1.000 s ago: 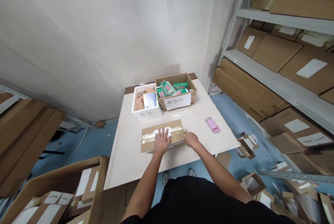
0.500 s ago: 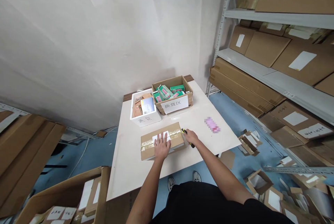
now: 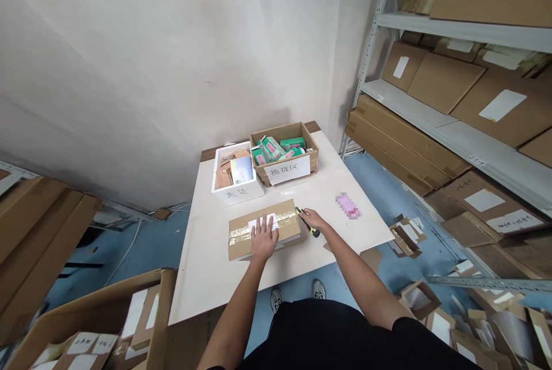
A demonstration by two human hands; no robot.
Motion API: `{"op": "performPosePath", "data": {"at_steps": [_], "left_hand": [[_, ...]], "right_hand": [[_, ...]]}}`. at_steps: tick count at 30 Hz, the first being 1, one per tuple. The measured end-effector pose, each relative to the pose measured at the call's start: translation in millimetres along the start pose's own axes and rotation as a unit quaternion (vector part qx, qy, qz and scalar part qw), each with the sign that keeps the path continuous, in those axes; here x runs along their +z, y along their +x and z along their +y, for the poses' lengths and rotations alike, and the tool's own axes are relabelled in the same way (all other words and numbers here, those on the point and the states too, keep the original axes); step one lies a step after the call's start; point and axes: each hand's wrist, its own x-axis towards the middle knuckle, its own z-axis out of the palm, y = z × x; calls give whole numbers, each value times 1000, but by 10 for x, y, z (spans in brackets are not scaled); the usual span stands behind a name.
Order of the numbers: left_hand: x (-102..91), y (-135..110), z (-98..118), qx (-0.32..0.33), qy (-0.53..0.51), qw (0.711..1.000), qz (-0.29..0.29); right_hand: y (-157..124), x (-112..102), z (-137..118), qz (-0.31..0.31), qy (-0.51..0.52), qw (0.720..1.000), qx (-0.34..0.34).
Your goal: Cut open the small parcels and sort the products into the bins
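Note:
A taped cardboard box [image 3: 284, 213] with a white label lies on the white-topped table [image 3: 207, 272]. My left hand [image 3: 264, 239] rests on its top with fingers spread, partly over the label. At the box's right end, my right hand [image 3: 314, 219] is closed round a yellow and black utility knife [image 3: 309, 227]. The knife's front end points at the box's upper right corner; whether the blade touches the tape is too small to tell.
Behind the box stand a white foam bin [image 3: 239, 193] with small parcels and a cardboard carton [image 3: 288, 172] of green boxes. A blurred pink item [image 3: 347, 206] lies at the right. Shelving [image 3: 431, 120] with boxes rises at the right; a large open carton [image 3: 161, 318] sits lower left.
The knife has turned in my right hand and more of it shows now. My left hand stays on the box. The whole view has shifted slightly.

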Motion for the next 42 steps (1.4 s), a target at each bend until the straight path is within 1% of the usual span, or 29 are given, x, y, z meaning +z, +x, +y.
{"op": "performPosePath", "data": {"at_steps": [5,10,12,13,14,15,17,18,19,21,22,24,25,27,28,29,31,33,35,36,37,39,40,42], "left_hand": [[-13,61,-16,-7,-6,1000,-19],[-41,110,-37,-8,-8,1000,-25],[-51,115,-29,-9,-9,999,-32],[-57,116,-22,-9,-9,999,-34],[-66,121,-16,-9,-8,999,-34],[-80,131,-16,-10,-6,999,-33],[-132,180,-51,-4,-1,999,-36],[-173,221,-95,7,1,999,-42],[-221,271,-157,21,0,998,-52],[-329,378,-331,40,-5,997,-71],[-379,425,-429,32,-7,997,-76],[-454,479,-607,-20,-4,996,-84],[-475,482,-669,-54,-1,994,-90],[-493,439,-708,-103,1,989,-107],[-495,397,-681,-109,-1,988,-112],[-494,342,-624,-102,-3,989,-111],[-485,202,-442,-48,-11,994,-95],[-455,29,-211,42,-27,997,-67],[-388,-158,6,119,-49,991,-42],[-338,-248,91,139,-58,988,-32],[-279,-331,153,144,-66,987,-25],[-153,-457,203,127,-78,989,-18],[-94,-497,195,113,-84,990,-19],[-7,-525,131,89,-93,991,-30]], "right_hand": [[-105,-44,-3,-34,12,999,10],[-240,-117,-54,-64,-23,997,33],[-293,-141,-24,-80,-39,995,36],[-317,-135,9,-77,-43,995,34],[-341,-111,51,-61,-45,997,30],[-361,-66,100,-30,-45,998,26],[-393,91,198,67,-47,996,24],[-403,196,238,114,-56,992,27],[-409,310,269,149,-73,986,30],[-407,530,295,181,-120,975,37],[-395,618,290,185,-140,972,40],[-343,721,253,188,-163,967,52],[-301,730,224,192,-166,965,60],[-182,662,155,202,-163,963,70],[-109,590,117,212,-159,961,74],[-28,496,79,228,-155,958,77],[141,256,10,268,-143,948,93],[300,-28,-36,311,-134,934,117],[420,-303,-37,337,-129,923,133],[458,-417,-15,338,-126,924,127],[478,-502,24,333,-118,928,121],[467,-560,150,308,-93,941,101],[441,-525,232,294,-78,948,90],[370,-335,407,259,-55,963,54]]}}
